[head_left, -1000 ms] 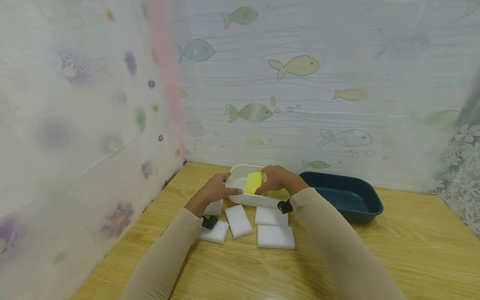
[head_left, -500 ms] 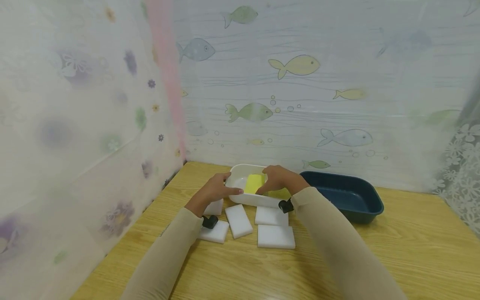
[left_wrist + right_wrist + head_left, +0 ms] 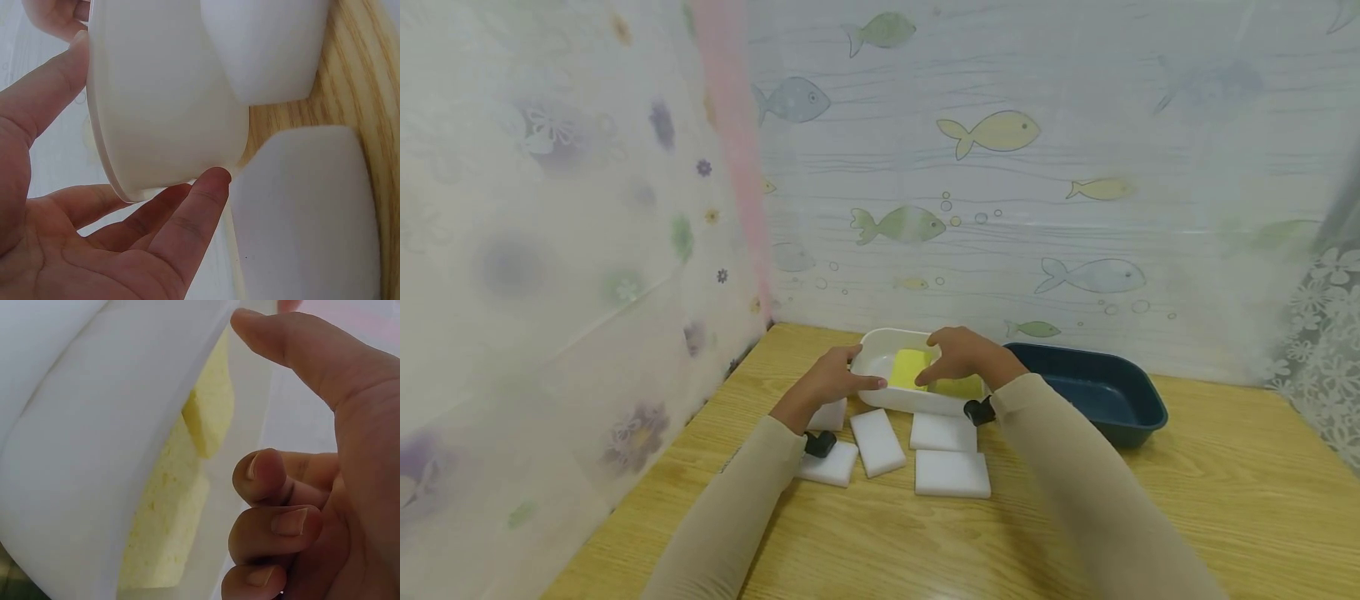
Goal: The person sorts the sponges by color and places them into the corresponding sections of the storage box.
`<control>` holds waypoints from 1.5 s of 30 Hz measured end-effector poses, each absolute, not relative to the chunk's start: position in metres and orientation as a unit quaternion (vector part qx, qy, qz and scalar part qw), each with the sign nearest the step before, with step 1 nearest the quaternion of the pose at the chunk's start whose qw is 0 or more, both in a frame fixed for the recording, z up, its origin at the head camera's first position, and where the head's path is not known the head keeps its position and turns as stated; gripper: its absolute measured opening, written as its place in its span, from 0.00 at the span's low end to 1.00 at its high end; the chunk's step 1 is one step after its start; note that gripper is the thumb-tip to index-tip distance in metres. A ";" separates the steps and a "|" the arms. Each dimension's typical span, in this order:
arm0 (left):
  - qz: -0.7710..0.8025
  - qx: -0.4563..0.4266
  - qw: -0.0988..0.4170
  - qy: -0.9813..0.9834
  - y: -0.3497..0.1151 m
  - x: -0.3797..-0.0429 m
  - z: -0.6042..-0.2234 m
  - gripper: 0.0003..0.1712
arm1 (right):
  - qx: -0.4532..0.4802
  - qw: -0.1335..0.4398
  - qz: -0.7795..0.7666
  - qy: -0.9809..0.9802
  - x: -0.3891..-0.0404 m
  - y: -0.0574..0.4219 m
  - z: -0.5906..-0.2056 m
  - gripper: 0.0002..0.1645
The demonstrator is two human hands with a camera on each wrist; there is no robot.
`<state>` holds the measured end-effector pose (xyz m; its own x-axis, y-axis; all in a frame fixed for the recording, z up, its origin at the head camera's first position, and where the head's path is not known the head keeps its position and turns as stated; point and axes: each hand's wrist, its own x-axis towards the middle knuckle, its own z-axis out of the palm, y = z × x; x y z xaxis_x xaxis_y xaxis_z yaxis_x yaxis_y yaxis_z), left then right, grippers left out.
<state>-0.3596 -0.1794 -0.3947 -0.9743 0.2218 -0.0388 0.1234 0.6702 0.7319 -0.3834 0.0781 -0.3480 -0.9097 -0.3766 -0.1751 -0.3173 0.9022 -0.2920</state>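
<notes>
A white plastic tub stands at the back of the table with two yellow sponges inside. My left hand holds the tub's left end; in the left wrist view the thumb is at the rim and the fingers lie round the outer wall. Over the tub's right half is my right hand, fingers loosely bent with nothing between them. From the right wrist, the yellow sponges show past the tub wall, apart from the fingertips. Several white sponges lie on the table before the tub.
A dark blue tub stands right of the white one, partly behind my right forearm. Curtains with printed fish and flowers hang behind and to the left of the wooden table.
The left yellow sponge has settled flatter in the white tub. My right hand has let go of it and moved slightly up and right; the left hand stays in place.
</notes>
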 end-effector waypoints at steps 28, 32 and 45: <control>0.393 0.094 0.065 0.913 -0.176 -0.357 -0.397 0.59 | -0.204 -0.013 -0.227 0.952 -0.326 0.156 -0.336 0.36; 0.393 0.094 0.065 0.912 -0.176 -0.357 -0.397 0.59 | -0.193 -0.046 -0.244 0.949 -0.312 0.175 -0.340 0.32; 0.399 0.104 0.064 0.909 -0.181 -0.359 -0.397 0.59 | -0.130 -0.131 -0.240 0.953 -0.277 0.254 -0.363 0.32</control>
